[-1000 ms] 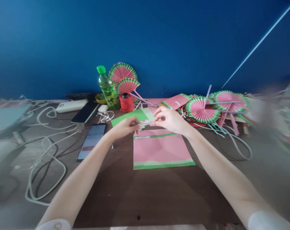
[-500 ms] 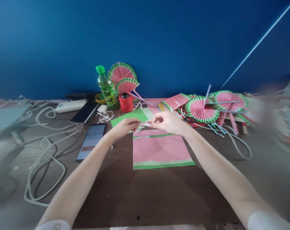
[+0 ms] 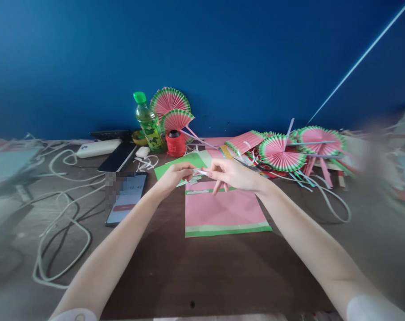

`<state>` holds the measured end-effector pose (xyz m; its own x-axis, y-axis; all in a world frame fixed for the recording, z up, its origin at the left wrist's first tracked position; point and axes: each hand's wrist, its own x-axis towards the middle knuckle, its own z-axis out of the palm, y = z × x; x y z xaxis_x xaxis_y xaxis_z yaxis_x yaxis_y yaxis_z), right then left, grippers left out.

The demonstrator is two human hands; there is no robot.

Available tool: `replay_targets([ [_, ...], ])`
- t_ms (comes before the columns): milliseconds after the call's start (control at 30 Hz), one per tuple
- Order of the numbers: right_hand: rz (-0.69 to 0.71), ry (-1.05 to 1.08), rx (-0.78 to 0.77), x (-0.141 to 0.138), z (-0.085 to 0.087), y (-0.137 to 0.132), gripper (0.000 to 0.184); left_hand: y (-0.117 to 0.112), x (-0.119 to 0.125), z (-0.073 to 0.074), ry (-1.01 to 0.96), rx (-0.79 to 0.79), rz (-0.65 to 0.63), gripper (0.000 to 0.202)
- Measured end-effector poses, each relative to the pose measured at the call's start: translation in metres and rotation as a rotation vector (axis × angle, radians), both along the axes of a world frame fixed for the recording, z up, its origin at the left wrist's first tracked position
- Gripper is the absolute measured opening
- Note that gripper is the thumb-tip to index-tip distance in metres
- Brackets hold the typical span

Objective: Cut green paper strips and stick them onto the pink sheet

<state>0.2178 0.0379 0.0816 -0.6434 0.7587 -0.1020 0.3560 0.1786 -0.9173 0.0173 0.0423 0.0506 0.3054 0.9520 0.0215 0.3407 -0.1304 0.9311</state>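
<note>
Between my fingertips stretches a small white strip (image 3: 199, 171), too small to identify further. My left hand (image 3: 174, 176) pinches its left end. My right hand (image 3: 231, 174) grips the other end between thumb and forefinger, the remaining fingers hanging loosely down. Below the hands lies a pink paper sheet (image 3: 222, 211) with a pale and bright green band along its near edge. Another green band crosses its far part, with a short white piece (image 3: 198, 192) on it. Green paper (image 3: 165, 168) and small white scraps lie behind my left hand.
Pink-and-green folded paper fans (image 3: 282, 151) pile up at the right, near scissors (image 3: 265, 167). At the back stand a green-capped bottle (image 3: 148, 122) and a red thread spool (image 3: 176, 143). A phone (image 3: 128, 200) and looped white cables (image 3: 60, 258) occupy the left.
My right hand has turned slightly, and its lower fingers have uncurled downward. The white strip between my hands sits at a different angle. The paper sheet is in nearly the same place.
</note>
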Motion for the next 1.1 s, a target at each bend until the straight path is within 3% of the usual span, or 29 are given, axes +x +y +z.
replay_targets([
  [200,0.006,0.070,-0.077,0.002,0.006,0.000,0.025,0.000,0.001,-0.004,-0.157,-0.067,0.041,0.014],
  [333,0.095,0.129,-0.073,0.006,0.017,-0.004,0.025,0.005,-0.009,-0.006,-0.231,-0.010,0.089,0.013],
  [433,0.058,0.088,0.096,0.010,0.017,-0.001,0.018,0.007,-0.016,-0.003,-0.050,0.100,0.133,0.014],
  [533,0.043,-0.066,0.247,0.015,0.011,0.008,0.017,0.005,-0.020,0.002,0.332,0.156,0.162,0.016],
  [600,0.060,-0.205,0.243,0.020,0.009,0.013,0.018,0.003,-0.022,0.004,0.556,0.189,0.127,0.018],
  [700,0.083,-0.324,0.147,0.030,0.009,0.018,0.020,0.002,-0.025,0.006,0.727,0.211,0.050,0.017],
  [900,0.113,-0.361,0.095,0.048,0.009,0.028,0.023,0.004,-0.019,0.009,0.758,0.347,0.086,0.021],
  [1000,0.114,-0.359,0.072,0.052,0.007,0.031,0.022,-0.001,-0.004,0.001,0.597,0.313,-0.053,0.022],
  [1100,0.117,-0.357,0.026,0.054,0.005,0.032,0.021,-0.007,0.013,-0.015,0.563,0.284,-0.160,0.016],
])
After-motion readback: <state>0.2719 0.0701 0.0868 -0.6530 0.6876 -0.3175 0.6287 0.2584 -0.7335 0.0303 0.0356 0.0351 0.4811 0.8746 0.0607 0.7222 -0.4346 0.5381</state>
